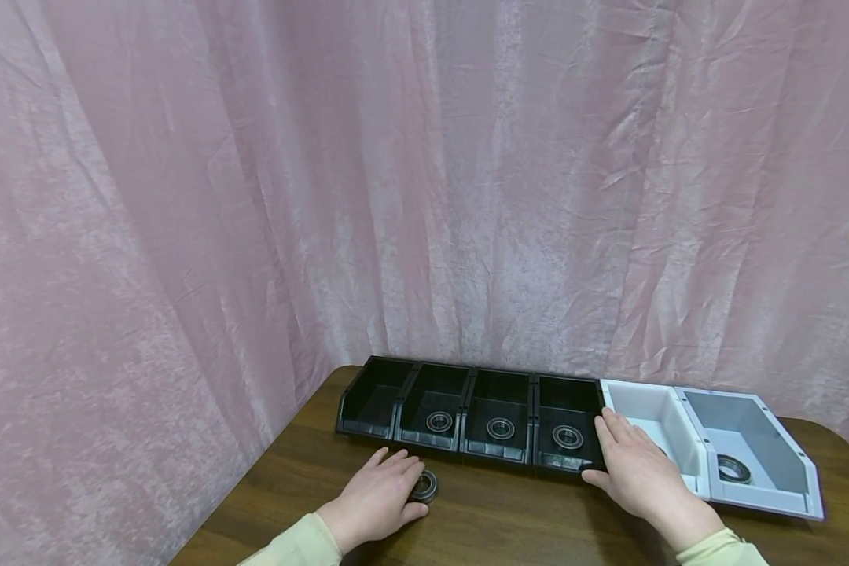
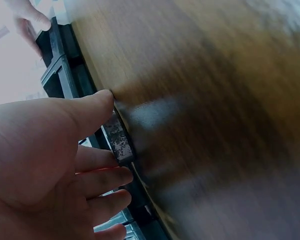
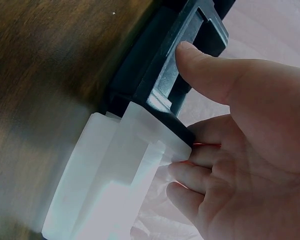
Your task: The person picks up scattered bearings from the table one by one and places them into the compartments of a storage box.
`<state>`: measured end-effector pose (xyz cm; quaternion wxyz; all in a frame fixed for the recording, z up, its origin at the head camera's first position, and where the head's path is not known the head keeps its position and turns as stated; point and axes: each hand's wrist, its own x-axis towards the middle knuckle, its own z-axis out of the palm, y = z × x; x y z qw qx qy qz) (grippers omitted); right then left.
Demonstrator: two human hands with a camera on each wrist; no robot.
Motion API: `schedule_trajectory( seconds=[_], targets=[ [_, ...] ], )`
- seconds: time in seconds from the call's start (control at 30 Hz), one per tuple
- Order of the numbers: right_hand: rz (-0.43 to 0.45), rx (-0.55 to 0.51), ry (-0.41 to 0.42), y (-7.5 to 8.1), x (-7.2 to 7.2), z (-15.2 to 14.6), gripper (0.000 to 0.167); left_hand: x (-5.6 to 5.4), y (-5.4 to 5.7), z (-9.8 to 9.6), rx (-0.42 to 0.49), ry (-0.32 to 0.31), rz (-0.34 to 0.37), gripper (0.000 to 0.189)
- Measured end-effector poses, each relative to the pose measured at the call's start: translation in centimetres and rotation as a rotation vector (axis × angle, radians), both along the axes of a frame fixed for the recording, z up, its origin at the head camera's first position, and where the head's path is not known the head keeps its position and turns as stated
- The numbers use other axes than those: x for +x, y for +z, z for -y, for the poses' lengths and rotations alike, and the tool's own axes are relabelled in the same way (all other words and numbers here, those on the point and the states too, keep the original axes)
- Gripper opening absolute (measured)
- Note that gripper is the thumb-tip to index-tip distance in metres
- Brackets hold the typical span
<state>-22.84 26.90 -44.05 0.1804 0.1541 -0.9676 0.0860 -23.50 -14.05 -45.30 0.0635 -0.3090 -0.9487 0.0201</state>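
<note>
My left hand (image 1: 376,497) is low over the table, in front of the black bins. Its thumb and fingers pinch a ring-shaped metal ball bearing (image 1: 428,486); the bearing's rim (image 2: 119,142) shows between them in the left wrist view. My right hand (image 1: 637,470) rests over the join of the rightmost black bin (image 1: 568,462) and the white bin (image 1: 700,452). Its thumb lies at the black bin's front edge, its fingers loosely extended across the side walls. Bearings lie in three black bins: one left (image 1: 439,422), one middle (image 1: 500,428), one right (image 1: 567,437).
The leftmost black bin (image 1: 364,428) shows no bearing. A grey bin (image 1: 785,464) at the far right holds a larger bearing (image 1: 733,469). The bins stand in a row on a brown wooden table (image 1: 495,519). A pink curtain (image 1: 509,196) hangs behind.
</note>
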Motion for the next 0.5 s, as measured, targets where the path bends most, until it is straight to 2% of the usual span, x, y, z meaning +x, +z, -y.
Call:
schedule_trajectory(
  seconds=[0.5],
  targets=[
    [0.009,-0.001,-0.002,0.0,0.09,-0.01,0.084,-0.22,-0.1,-0.18,-0.01,-0.001,-0.022,0.055]
  ],
)
